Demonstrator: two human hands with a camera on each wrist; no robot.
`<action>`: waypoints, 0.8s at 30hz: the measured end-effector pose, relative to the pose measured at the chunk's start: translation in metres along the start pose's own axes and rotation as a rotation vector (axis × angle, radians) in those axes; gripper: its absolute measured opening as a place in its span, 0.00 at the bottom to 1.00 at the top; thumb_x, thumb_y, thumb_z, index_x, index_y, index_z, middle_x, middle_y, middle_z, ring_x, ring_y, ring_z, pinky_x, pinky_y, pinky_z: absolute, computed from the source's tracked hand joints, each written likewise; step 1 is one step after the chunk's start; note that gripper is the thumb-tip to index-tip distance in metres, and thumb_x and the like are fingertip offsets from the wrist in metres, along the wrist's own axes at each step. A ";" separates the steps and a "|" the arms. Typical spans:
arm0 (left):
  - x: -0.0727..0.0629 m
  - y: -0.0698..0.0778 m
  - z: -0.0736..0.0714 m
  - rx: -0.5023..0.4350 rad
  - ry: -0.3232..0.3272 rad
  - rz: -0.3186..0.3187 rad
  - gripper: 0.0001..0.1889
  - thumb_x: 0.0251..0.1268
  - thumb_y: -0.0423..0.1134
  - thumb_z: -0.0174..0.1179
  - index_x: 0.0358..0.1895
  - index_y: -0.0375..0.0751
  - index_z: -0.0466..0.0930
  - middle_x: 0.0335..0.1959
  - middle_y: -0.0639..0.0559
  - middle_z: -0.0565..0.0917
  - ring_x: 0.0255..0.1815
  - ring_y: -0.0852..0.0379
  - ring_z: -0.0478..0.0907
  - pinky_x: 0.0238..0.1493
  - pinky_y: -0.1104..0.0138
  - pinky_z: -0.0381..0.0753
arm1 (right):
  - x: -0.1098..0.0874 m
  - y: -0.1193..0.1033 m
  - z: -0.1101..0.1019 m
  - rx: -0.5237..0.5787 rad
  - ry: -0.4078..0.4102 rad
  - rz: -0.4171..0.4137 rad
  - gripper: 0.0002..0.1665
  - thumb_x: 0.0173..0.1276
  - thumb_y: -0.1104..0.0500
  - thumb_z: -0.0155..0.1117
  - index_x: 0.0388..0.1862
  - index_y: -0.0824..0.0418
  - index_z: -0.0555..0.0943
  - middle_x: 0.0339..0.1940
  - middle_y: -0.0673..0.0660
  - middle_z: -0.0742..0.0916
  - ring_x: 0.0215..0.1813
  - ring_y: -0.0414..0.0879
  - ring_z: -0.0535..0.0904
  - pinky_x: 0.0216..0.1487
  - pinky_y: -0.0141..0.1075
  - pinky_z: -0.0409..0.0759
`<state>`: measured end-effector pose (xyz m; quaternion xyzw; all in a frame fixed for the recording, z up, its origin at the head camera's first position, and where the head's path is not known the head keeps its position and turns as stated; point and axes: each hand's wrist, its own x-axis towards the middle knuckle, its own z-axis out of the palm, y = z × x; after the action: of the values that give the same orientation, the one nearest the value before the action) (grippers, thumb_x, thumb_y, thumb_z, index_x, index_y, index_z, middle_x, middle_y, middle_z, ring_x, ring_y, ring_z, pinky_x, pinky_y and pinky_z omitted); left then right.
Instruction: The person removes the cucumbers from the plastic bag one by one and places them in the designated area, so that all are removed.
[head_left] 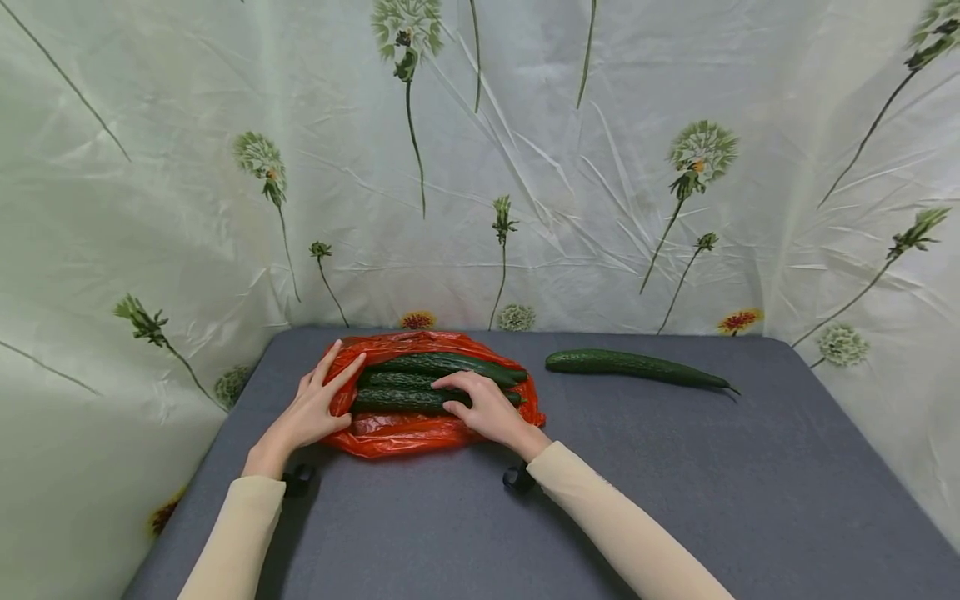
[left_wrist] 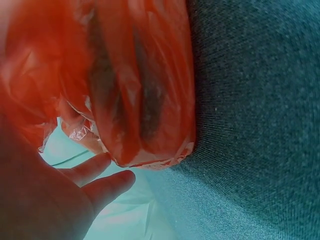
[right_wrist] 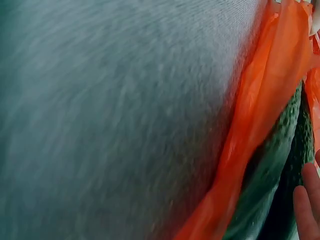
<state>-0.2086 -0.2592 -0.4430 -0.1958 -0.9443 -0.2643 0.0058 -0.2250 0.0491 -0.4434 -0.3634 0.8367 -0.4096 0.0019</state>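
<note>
A red plastic bag (head_left: 408,442) lies on the table with its mouth spread upward. Side by side inside it are three dark green cucumbers (head_left: 401,401), their skins bumpy. My left hand (head_left: 307,408) rests against the bag's left end, fingers spread and fairly straight along the plastic; the left wrist view shows two fingers (left_wrist: 107,190) beside the red film. Over the right part of the cucumbers is my right hand (head_left: 487,408), fingers loosely bent. In the right wrist view its fingertips (right_wrist: 306,205) are close to a cucumber (right_wrist: 267,185); whether they touch is unclear.
Another long cucumber (head_left: 637,365) lies alone on the grey tabletop (head_left: 675,483), to the right of the bag near the back edge. A pale curtain (head_left: 525,167) with printed flowers hangs behind the table and along both sides.
</note>
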 end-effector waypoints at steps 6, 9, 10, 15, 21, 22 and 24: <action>-0.001 0.002 -0.001 -0.007 -0.007 -0.014 0.50 0.51 0.27 0.62 0.78 0.50 0.46 0.77 0.46 0.29 0.64 0.19 0.44 0.52 0.30 0.55 | 0.009 -0.003 0.012 0.020 0.002 0.006 0.21 0.67 0.63 0.61 0.59 0.59 0.78 0.57 0.53 0.81 0.61 0.46 0.73 0.60 0.41 0.70; -0.001 0.002 -0.001 -0.010 -0.014 -0.022 0.50 0.50 0.27 0.62 0.78 0.51 0.46 0.77 0.46 0.29 0.64 0.19 0.45 0.51 0.30 0.56 | 0.013 -0.004 0.015 0.021 -0.001 0.017 0.21 0.67 0.63 0.62 0.59 0.60 0.78 0.58 0.53 0.80 0.61 0.46 0.73 0.60 0.41 0.69; -0.001 0.002 -0.001 -0.011 -0.016 -0.025 0.51 0.50 0.27 0.62 0.78 0.51 0.46 0.77 0.46 0.29 0.64 0.19 0.45 0.51 0.30 0.56 | 0.014 -0.005 0.016 0.019 -0.003 0.022 0.21 0.67 0.63 0.61 0.59 0.59 0.78 0.58 0.53 0.80 0.61 0.46 0.73 0.60 0.41 0.69; 0.000 0.002 -0.001 -0.011 -0.020 -0.029 0.51 0.49 0.26 0.62 0.78 0.51 0.46 0.77 0.47 0.28 0.64 0.19 0.44 0.52 0.29 0.55 | 0.018 -0.008 0.018 0.014 -0.014 0.062 0.21 0.68 0.61 0.61 0.60 0.57 0.78 0.59 0.52 0.80 0.62 0.45 0.72 0.61 0.41 0.69; 0.001 0.002 0.000 -0.017 -0.020 -0.031 0.52 0.48 0.24 0.61 0.78 0.51 0.45 0.77 0.45 0.29 0.64 0.18 0.44 0.52 0.29 0.54 | 0.025 -0.009 0.022 0.006 -0.028 0.080 0.21 0.67 0.61 0.62 0.60 0.55 0.78 0.59 0.51 0.80 0.63 0.45 0.72 0.61 0.41 0.69; 0.001 0.001 0.000 -0.018 -0.021 -0.032 0.52 0.48 0.24 0.61 0.78 0.51 0.45 0.77 0.44 0.30 0.64 0.18 0.44 0.52 0.29 0.54 | 0.026 -0.009 0.023 0.006 -0.029 0.079 0.21 0.67 0.61 0.62 0.60 0.55 0.78 0.59 0.51 0.80 0.62 0.45 0.72 0.61 0.41 0.69; 0.001 0.001 0.000 -0.017 -0.021 -0.035 0.52 0.48 0.24 0.61 0.78 0.51 0.45 0.77 0.43 0.31 0.64 0.18 0.44 0.51 0.28 0.54 | 0.028 -0.008 0.025 0.012 -0.029 0.079 0.21 0.67 0.61 0.62 0.60 0.55 0.78 0.59 0.51 0.80 0.62 0.45 0.72 0.60 0.41 0.69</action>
<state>-0.2088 -0.2583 -0.4421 -0.1820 -0.9453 -0.2704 -0.0103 -0.2330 0.0114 -0.4465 -0.3361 0.8479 -0.4088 0.0322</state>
